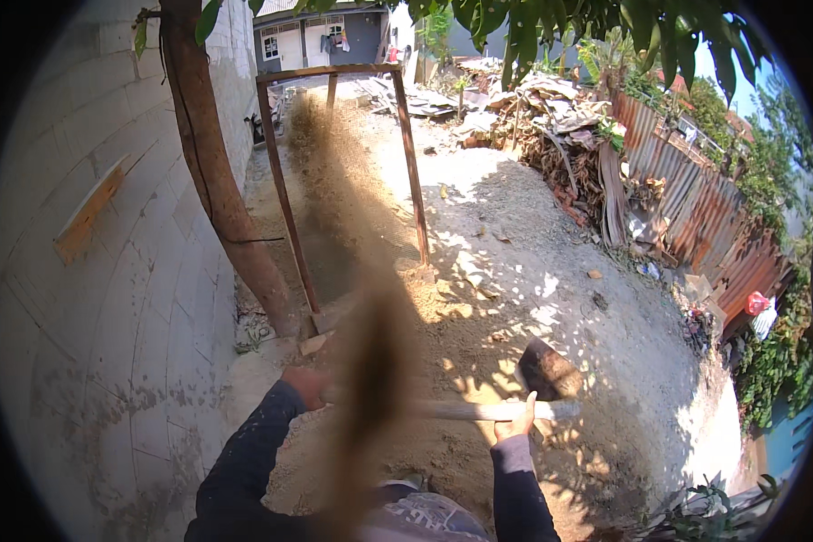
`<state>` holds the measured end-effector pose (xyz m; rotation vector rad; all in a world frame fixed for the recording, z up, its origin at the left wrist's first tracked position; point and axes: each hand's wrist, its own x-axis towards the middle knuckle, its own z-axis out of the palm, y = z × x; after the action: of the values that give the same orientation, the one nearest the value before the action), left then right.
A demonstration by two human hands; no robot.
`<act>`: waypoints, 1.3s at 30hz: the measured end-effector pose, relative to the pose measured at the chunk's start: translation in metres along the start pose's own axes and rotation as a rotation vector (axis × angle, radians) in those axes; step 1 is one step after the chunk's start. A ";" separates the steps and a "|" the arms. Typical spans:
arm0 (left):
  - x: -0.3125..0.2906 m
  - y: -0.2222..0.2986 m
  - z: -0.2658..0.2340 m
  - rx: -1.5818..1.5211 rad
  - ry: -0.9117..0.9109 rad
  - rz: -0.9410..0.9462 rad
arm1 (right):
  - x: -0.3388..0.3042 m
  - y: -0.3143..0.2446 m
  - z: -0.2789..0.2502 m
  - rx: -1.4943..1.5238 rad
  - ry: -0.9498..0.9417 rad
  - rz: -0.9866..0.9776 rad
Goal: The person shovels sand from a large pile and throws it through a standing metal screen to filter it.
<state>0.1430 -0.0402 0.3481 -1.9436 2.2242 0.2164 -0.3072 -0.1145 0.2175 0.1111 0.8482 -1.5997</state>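
Observation:
Across my body lies a hoe, its pale wooden handle (465, 411) roughly level and its dark metal blade (551, 370) at the right end, partly sunlit. My right hand (512, 423) is wrapped round the handle close below the blade. Farther left, my left hand (307, 387) is closed at the other end of the handle; its fingers are partly hidden. A brown blur (375, 361) very near the camera covers the handle's middle; I cannot tell what it is. Beyond my hands stands a rusty-brown rectangular frame (409, 167), with sandy material showing in and behind it.
A leaning tree trunk (212, 154) and a grey block wall (108, 298) bound the left side. On the right are a debris heap (546, 113) and a rusty corrugated metal fence (686, 181). Sandy ground (560, 248) slopes between them. Leaves (605, 27) hang overhead.

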 end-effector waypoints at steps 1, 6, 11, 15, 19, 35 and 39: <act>0.028 0.013 0.060 0.023 -0.108 0.105 | 0.035 -0.015 -0.088 -0.028 0.131 -0.060; 0.056 0.148 0.127 -0.051 -0.769 0.541 | -0.093 -0.039 -0.378 -0.199 0.963 0.052; 0.052 0.249 0.162 -0.012 -0.783 0.930 | -0.251 -0.025 -0.447 -0.145 1.232 0.066; 0.064 0.316 0.151 0.168 -0.890 1.147 | -0.313 -0.015 -0.474 0.013 1.309 -0.004; 0.073 0.331 0.144 0.145 -1.052 1.213 | -0.366 -0.011 -0.576 0.167 1.207 0.015; -0.091 0.635 0.350 -0.784 -1.069 0.437 | -0.082 -0.340 -0.492 -0.560 0.701 -0.524; -0.067 0.758 0.452 -0.947 -1.091 0.217 | -0.023 -0.255 -0.584 -0.614 0.776 -0.406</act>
<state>-0.5812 0.2293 -0.0830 -1.1936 1.5673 2.0468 -0.7554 0.2301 -0.0779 0.1257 2.0371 -1.5901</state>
